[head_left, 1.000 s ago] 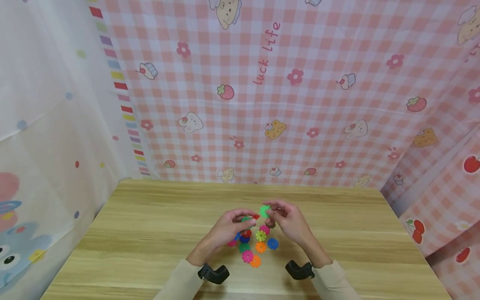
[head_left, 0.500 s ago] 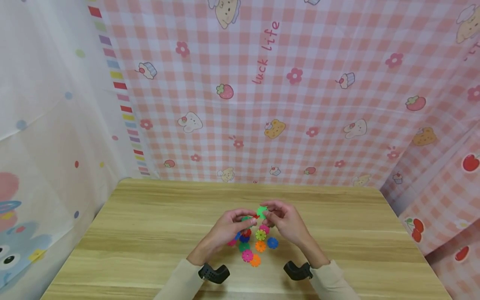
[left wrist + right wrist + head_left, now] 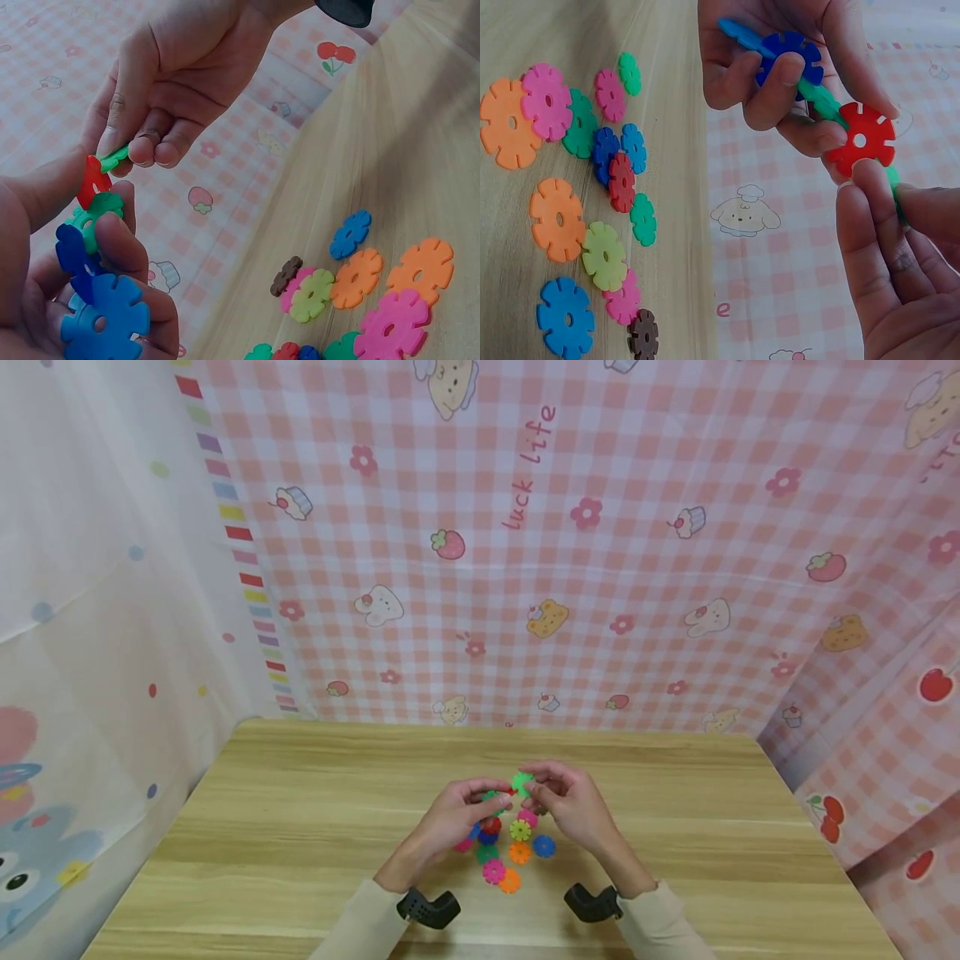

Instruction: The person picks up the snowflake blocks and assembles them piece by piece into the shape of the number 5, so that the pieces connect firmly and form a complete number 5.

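My left hand (image 3: pixel 453 810) grips a short chain of slotted, flower-shaped plastic discs. From its near end run a light blue disc (image 3: pixel 112 319), a dark blue disc (image 3: pixel 793 61), a green disc (image 3: pixel 821 101) and a red disc (image 3: pixel 877 142). Between thumb and fingers, my right hand (image 3: pixel 573 802) pinches a bright green disc (image 3: pixel 522 783). Its edge meets the red disc at an angle; how deep the slots sit in each other is hidden by fingertips. My left fingers cover parts of the chain.
Below the hands, loose discs lie on the wooden table (image 3: pixel 300 827), several overlapping: pink (image 3: pixel 549 105), orange (image 3: pixel 557 219), yellow-green (image 3: pixel 604 256), blue (image 3: pixel 567 319), brown (image 3: pixel 644 334) and others. A pink checked curtain (image 3: pixel 630 677) hangs behind the table's far edge.
My right hand has shifted left and brought the bright green disc up to the red one. The left hand stays nearly still with the chain; the loose discs have not moved.
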`<control>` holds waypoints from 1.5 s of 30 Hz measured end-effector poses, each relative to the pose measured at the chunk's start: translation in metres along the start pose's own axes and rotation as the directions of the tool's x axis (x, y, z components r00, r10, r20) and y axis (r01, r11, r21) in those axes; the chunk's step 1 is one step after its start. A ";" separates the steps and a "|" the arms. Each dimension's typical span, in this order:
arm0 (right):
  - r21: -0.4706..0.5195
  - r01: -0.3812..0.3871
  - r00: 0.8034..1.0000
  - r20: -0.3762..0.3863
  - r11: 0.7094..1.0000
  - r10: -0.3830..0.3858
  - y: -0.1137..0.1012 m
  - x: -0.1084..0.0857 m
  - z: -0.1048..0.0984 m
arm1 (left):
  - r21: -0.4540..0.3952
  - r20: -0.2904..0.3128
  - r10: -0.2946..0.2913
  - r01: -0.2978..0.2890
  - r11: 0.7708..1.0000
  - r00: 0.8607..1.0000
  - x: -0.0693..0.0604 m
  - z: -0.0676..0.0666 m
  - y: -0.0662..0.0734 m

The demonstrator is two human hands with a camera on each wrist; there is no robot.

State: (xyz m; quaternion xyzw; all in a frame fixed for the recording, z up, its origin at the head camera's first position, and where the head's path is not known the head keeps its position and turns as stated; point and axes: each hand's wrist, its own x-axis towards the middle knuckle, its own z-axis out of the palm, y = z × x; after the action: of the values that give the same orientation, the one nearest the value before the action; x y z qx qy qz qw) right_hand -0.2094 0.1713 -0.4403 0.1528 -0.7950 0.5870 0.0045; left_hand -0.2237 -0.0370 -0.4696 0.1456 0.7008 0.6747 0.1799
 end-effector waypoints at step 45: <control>0.058 0.001 1.000 -0.012 0.998 0.000 0.005 0.000 0.006 | -0.025 -0.020 -0.003 0.003 1.000 1.000 -0.003 0.003 0.001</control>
State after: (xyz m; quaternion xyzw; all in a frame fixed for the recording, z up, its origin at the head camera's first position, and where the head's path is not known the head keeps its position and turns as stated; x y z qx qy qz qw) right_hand -0.2091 0.1672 -0.4465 0.1494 -0.7777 0.6106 0.0050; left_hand -0.2196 -0.0360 -0.4689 0.1358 0.6945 0.6844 0.1757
